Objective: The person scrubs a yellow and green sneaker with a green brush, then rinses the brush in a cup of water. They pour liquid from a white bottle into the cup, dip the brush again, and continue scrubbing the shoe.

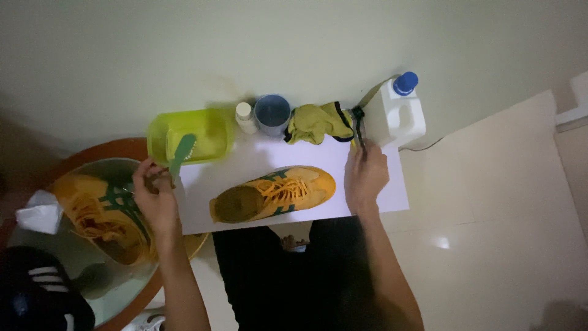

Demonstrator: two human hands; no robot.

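A home setting is suggested: a glossy tiled floor (490, 202) and plain wall (245, 43) are seen, with a white sheet (380, 190) spread on the floor and a round glass-topped desk (73, 270) alongside.

White sheet (392, 190), the landmark, carries an orange shoe with green stripes (275, 193) lying at its centre, toe to the right. Along the sheet's far edge, left to right: lime-green tub (211, 138), small white bottle (245, 116), blue cup (272, 113), yellow-green cloth (312, 122) and, at the far right corner, a white jug with blue cap (404, 116). Left of the sheet is a round glass table (92, 288) bearing a matching orange shoe (101, 214) and crumpled white tissue (38, 211).
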